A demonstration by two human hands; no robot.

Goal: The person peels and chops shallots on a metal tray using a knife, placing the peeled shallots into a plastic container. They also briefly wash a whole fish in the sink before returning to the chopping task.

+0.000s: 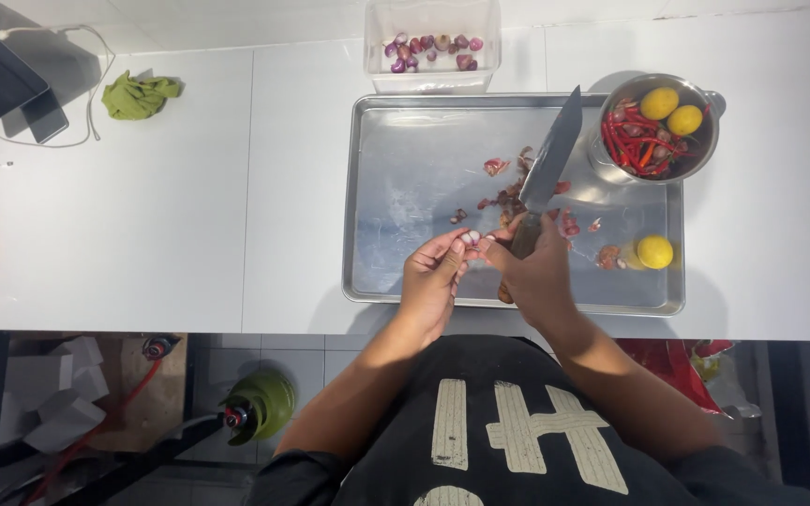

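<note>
While pinched in left hand (433, 276) fingertips: shallot (470, 238), beside right hand (534, 272) gripping knife (546, 173).

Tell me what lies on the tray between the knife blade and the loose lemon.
Head view: scattered reddish shallot peels lie on the metal tray between the knife blade and the lemon.

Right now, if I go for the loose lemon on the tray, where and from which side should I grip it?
Probably pinch the lemon across its round middle, coming from above. The tray rim is close on its right and near sides, and peel scraps touch its left.
</note>
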